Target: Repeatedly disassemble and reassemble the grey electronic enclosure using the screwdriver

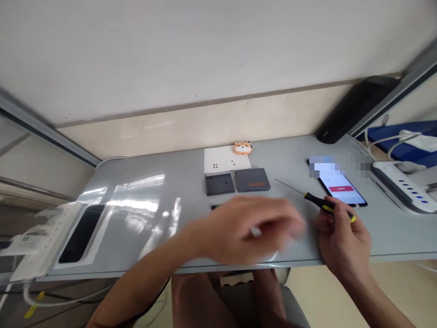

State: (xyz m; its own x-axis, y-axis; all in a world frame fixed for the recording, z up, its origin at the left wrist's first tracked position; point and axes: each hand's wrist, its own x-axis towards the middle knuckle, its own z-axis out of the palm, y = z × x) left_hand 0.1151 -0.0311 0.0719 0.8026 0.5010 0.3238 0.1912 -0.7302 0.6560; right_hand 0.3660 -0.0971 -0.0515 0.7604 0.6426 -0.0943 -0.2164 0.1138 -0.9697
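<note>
My right hand (344, 237) grips the black and yellow handle of a screwdriver (319, 200), whose thin shaft points left and away. My left hand (252, 228) hangs over the front of the desk, fingers curled and smeared by motion; whether it holds anything is unclear. Just beyond it lie a shallow open dark grey case half (219, 183) and a dark grey box-shaped cover (252, 180) with orange marking. A sliver of something green (215, 207) shows at my left hand's edge, mostly hidden. Several tiny dark screws (215, 166) lie on white paper (211, 155).
An orange animal-faced case (242, 148) rests on the paper's far edge. At right are a lit phone (343, 187), a power strip (404, 187) and a black cylinder (357, 109). Another dark phone (82, 234) and a white power strip (51, 241) sit on the left. A wall borders the desk.
</note>
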